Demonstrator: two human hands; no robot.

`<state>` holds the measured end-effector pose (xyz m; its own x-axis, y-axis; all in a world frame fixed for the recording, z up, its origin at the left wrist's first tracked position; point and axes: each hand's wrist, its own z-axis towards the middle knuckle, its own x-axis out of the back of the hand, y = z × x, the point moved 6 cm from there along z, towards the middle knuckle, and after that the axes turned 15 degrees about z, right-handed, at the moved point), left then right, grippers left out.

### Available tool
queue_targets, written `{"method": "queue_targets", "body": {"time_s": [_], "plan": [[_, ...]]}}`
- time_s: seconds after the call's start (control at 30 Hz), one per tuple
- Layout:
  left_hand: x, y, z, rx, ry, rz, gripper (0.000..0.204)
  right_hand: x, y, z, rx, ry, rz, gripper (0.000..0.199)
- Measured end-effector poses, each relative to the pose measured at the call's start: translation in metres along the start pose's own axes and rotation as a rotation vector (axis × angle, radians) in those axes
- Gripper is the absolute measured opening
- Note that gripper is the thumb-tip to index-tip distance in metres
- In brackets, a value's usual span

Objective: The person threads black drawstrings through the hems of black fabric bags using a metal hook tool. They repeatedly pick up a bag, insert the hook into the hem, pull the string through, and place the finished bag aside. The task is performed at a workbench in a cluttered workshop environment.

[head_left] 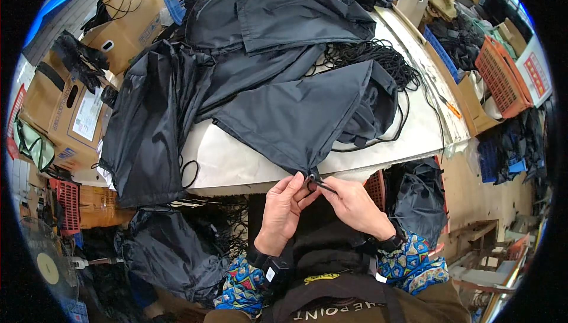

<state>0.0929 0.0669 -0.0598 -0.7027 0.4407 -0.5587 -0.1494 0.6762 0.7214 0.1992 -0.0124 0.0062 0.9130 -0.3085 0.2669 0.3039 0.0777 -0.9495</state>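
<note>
A black fabric bag [290, 113] lies on the white-topped table, its near corner drawn out over the front edge. At that corner my left hand [278, 215] is closed, thumb and fingers pinching the bag's tip and a small loop of cord. Close beside it, my right hand [361, 209] is closed on a black cord [326, 187] that meets the same corner. The exact form of the loop or knot between my fingers is too small to make out. More of the cord runs from the bag's right side across the tabletop.
More black bags [305, 18] are heaped at the table's back, and another [148, 128] hangs over its left edge. Tangled black cords [387, 65] lie at the right. Cardboard boxes [77, 107] stand left; an orange crate [503, 77] sits far right. A fan [50, 267] is lower left.
</note>
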Motion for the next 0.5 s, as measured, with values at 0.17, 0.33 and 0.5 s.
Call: {"method": "queue_targets", "body": {"time_s": [0.17,0.33,0.5], "plan": [[0.0005,0.0005,0.0021,-0.031,0.013,0.042,0.012,0.0026,-0.0027,-0.0023,-0.033,0.011,-0.084,0.009],[0.0034,0.0002,0.0025,-0.086,0.050,0.131,0.009,0.0001,-0.0011,-0.0007,-0.066,-0.036,-0.094,0.010],[-0.0011,0.0078,-0.0047,-0.157,0.053,0.325,0.012,-0.0033,0.0000,0.0045,-0.110,-0.081,-0.011,0.015]]}}
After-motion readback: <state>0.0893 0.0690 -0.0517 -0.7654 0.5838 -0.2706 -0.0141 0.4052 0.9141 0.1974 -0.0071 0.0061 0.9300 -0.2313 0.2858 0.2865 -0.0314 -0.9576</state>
